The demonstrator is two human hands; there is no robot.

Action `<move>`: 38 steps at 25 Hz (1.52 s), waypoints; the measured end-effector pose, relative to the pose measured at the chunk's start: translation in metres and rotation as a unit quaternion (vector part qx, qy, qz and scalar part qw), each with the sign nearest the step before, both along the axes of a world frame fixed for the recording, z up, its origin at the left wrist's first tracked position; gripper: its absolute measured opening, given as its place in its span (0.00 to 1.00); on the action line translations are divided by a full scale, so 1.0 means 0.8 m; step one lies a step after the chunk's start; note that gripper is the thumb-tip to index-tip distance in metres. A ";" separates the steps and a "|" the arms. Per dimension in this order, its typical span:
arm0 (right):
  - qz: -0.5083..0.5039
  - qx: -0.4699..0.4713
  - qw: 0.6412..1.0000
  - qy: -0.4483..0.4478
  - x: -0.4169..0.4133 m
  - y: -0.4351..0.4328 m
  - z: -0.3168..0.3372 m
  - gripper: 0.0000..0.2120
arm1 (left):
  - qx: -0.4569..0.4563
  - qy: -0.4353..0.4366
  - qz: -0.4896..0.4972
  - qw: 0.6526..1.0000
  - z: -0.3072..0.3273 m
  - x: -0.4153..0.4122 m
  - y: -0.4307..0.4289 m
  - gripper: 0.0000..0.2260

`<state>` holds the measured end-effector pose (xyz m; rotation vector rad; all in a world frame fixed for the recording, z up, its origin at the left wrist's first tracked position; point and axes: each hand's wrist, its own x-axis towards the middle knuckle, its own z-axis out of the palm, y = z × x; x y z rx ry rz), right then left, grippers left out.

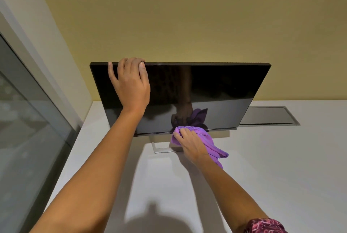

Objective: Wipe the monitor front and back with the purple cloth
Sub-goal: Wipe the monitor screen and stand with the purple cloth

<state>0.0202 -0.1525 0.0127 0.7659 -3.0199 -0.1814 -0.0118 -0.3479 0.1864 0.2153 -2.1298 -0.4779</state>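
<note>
The right grip [189, 143] clutched the purple cloth [213, 145] at the 6 o'clock edge of the monitor [221, 86] while the left grip [129, 84] curled over its 11 o'clock rim.

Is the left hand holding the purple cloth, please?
No, the left hand grips the black flat monitor's top edge; the right hand holds the purple cloth.

A white tabletop [262, 167] carries a black monitor [216, 90], which stands on it by a silver open-frame stand base [165, 151]. Behind the monitor, to the right, a grey metal cable hatch [266, 115] sits flush in the surface.
</note>
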 end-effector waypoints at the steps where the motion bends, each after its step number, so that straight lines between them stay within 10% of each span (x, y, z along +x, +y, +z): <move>1: 0.000 0.004 1.000 0.001 -0.001 0.016 0.005 0.28 | 0.000 -0.003 -0.003 1.000 0.001 -0.001 0.012 0.17; 8: -0.106 -0.007 0.994 0.012 -0.009 0.147 0.000 0.22 | -0.028 -0.013 -0.063 0.998 -0.002 -0.005 0.101 0.18; 12: 0.043 -0.124 0.991 -0.008 0.004 0.114 0.011 0.14 | -0.043 -0.025 -0.085 0.995 0.000 -0.007 0.137 0.19; 30: -0.011 0.208 0.977 0.038 -0.026 0.211 0.028 0.18 | -0.022 -0.047 -0.051 0.997 0.000 -0.015 0.194 0.19; 34: -0.093 0.029 0.995 0.019 -0.020 0.221 0.029 0.21 | -0.016 -0.051 -0.048 0.997 -0.001 -0.017 0.197 0.19; 38: 0.030 -0.073 0.997 0.019 -0.005 0.206 0.020 0.20 | -0.008 -0.050 -0.045 0.998 -0.004 -0.018 0.201 0.18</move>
